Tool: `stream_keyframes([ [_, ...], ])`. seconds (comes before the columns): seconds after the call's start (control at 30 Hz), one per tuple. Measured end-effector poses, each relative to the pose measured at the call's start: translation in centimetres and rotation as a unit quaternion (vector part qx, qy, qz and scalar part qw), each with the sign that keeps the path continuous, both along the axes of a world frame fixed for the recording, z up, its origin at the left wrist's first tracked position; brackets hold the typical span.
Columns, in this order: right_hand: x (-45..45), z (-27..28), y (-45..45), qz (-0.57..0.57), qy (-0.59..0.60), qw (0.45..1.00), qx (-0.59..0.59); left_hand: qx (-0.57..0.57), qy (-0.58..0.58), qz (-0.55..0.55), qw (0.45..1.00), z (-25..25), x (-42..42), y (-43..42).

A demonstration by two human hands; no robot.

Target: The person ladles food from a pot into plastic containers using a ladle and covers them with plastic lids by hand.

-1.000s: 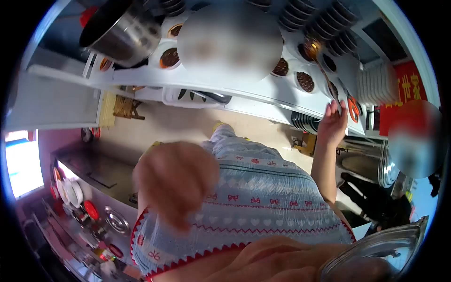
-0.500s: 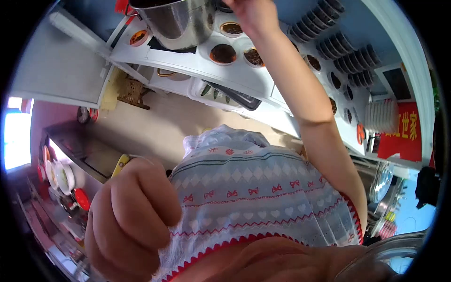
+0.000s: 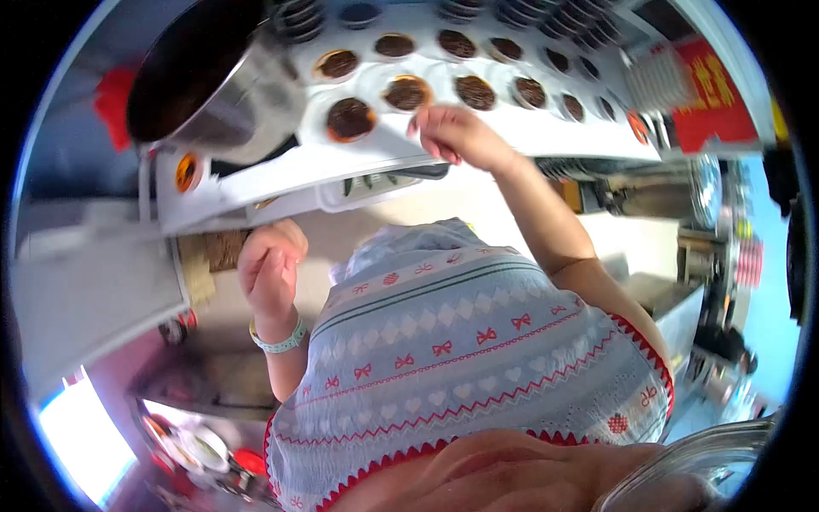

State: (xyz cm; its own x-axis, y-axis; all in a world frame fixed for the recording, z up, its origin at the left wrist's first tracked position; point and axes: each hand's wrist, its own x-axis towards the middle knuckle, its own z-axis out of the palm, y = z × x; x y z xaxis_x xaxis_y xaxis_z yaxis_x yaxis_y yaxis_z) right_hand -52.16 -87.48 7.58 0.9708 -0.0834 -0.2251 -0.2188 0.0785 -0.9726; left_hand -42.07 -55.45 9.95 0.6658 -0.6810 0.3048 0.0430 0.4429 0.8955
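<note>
The left hand (image 3: 271,256), with a pale green band at its wrist, hangs short of the counter's front edge, over the strip of floor (image 3: 320,209) between counter and body. Its fingers are loosely curled; no object shows in it, though the inside of the palm is hidden. The right hand (image 3: 456,136) is at the front edge of the counter (image 3: 324,164), fingers bent and partly closed, with nothing visible in its grasp; whether it touches the surface I cannot tell. Only a narrow white strip lies between that edge and the front row of bowls (image 3: 350,119), the nearest of them just beyond the right hand.

The bowls stand in two rows running toward the right end, closely spaced, with slim gaps. They hold a dark brown, coarse-looking filling; toward the left an orange rim shows around it. A small orange-rimmed dish (image 3: 186,172) sits by the left front corner, and a large steel pot (image 3: 256,102) with a dark interior takes up the left end. Stacks of dark bowls (image 3: 299,19) line the back edge, limiting room there.
</note>
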Motion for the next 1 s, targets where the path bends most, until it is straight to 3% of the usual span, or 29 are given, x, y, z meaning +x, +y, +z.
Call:
stream_keyframes([
  [0.03,-2.5,-2.6,-0.3,-0.053,0.037,0.997,0.05,0.024,0.043,-0.042,0.998,-1.1,0.3,-1.0],
  [0.07,-4.9,-5.0,-0.9,-0.128,0.05,0.991,0.002,0.052,0.072,-0.077,0.993,-2.2,0.3,-2.0],
  [0.1,-7.4,-6.5,-2.1,-0.245,0.048,0.968,0.037,0.083,0.097,-0.115,0.985,-3.1,0.2,-3.1],
  [0.17,-12.9,-9.3,-6.8,-0.477,0.045,0.859,0.178,0.118,0.139,-0.184,0.966,-5.0,0.1,-5.3],
  [0.23,-17.5,-10.6,-12.3,-0.69,-0.01,0.691,0.215,0.116,0.133,-0.258,0.95,-5.8,-0.7,-8.4],
  [0.3,-22.5,-11.3,-17.2,-0.732,-0.093,0.659,0.144,0.132,0.172,-0.302,0.928,-5.7,-2.1,-11.1],
  [0.37,-26.2,-11.6,-21.7,-0.718,-0.105,0.687,0.04,0.146,0.16,-0.338,0.916,-4.8,-4.0,-14.0],
  [0.5,-25.7,-9.7,-27.6,-0.712,-0.012,0.701,-0.025,0.168,0.123,-0.379,0.902,-4.4,-7.4,-18.6],
  [0.57,-26.7,-9.6,-31.7,-0.688,0.029,0.725,-0.023,0.17,0.129,-0.381,0.9,-4.0,-10.7,-21.2],
  [0.67,-27.4,-10.7,-35.3,-0.624,-0.008,0.781,0.024,0.155,0.143,-0.373,0.904,-4.6,-14.4,-24.1],
  [0.9,-28.1,-11.5,-37.3,-0.59,-0.012,0.806,0.053,0.116,0.183,-0.363,0.906,-7.3,-20.5,-29.2],
  [1.0,-28.8,-10.3,-37.3,-0.533,-0.007,0.845,-0.037,0.134,0.185,-0.317,0.921,-7.1,-23.0,-30.6],
])
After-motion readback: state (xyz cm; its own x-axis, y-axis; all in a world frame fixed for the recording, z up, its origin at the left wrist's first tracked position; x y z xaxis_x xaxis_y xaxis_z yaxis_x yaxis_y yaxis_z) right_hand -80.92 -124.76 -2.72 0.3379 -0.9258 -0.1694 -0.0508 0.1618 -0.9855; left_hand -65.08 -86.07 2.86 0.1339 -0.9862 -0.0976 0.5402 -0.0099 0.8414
